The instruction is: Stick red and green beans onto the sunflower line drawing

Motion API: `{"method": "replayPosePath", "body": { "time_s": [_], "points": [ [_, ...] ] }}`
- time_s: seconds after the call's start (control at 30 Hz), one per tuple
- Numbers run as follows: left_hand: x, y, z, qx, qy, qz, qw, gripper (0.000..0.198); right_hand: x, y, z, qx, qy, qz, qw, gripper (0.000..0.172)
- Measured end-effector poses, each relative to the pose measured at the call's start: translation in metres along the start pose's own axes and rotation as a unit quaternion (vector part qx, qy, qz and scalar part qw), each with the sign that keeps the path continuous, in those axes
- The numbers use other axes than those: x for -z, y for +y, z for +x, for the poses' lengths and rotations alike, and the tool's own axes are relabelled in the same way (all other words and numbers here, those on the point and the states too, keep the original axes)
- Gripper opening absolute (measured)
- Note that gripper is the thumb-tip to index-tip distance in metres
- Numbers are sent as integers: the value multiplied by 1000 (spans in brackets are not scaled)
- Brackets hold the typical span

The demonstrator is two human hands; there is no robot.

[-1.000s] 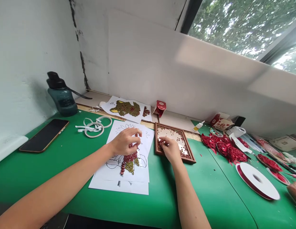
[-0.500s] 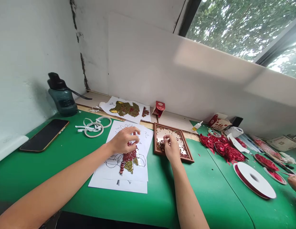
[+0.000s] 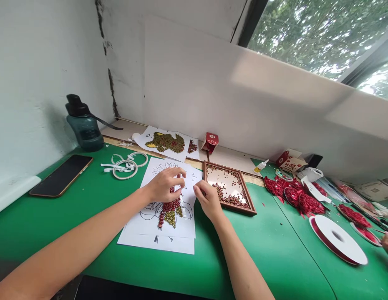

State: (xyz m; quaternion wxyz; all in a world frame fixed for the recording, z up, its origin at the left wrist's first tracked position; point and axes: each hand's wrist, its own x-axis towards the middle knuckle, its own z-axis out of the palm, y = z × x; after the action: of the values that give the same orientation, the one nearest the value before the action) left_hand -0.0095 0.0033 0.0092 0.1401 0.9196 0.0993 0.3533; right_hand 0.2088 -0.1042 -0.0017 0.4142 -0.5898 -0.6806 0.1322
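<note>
Apparently the step in hand is the filling of a flower drawing with beans, or beads; they are too small to tell which. The sheet [image 3: 185,230] lies on the green table [image 3: 275,241] in front of the person, resting on another sheet below it. Red beans [image 3: 170,206] cover part of its middle and run down into a narrow tail, with green beans [image 3: 170,219] beside them; much of the outline around them is bare.

The left hand [image 3: 169,184] hangs over the upper part of the sheet, fingers curled and thumb near them; whether it grips anything cannot be told. The right hand [image 3: 209,199] is between the sheet and the frame [image 3: 247,191], its thumb and forefinger close together. A bean may be pinched there, but none can be made out. Loose beans [image 3: 236,200] lie scattered in the frame, densest along its near side.

Judging by this pose, the right hand is between supply and drawing, so the next move calls for a short, low pass to the left and a careful handover or placement at the edge of the filled patch, without a sleeve or wrist brushing the beans already laid.
</note>
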Motion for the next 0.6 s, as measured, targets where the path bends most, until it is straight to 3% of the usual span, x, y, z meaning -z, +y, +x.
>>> {"method": "replayPosePath", "body": {
  "time_s": [0.27,0.53,0.6],
  "points": [
    [-1,2,0,-1,-5,-29,1000,15,-3,-7,-1,39,-2,31,999,7],
    [0,1,0,-3,-15,-35,999,9,-8,-9,-1,60,3,79,995,14],
    [-1,1,0,10,-31,-28,999,24,-8,-10,-1,57,8,73,996,9]
  ]
}}
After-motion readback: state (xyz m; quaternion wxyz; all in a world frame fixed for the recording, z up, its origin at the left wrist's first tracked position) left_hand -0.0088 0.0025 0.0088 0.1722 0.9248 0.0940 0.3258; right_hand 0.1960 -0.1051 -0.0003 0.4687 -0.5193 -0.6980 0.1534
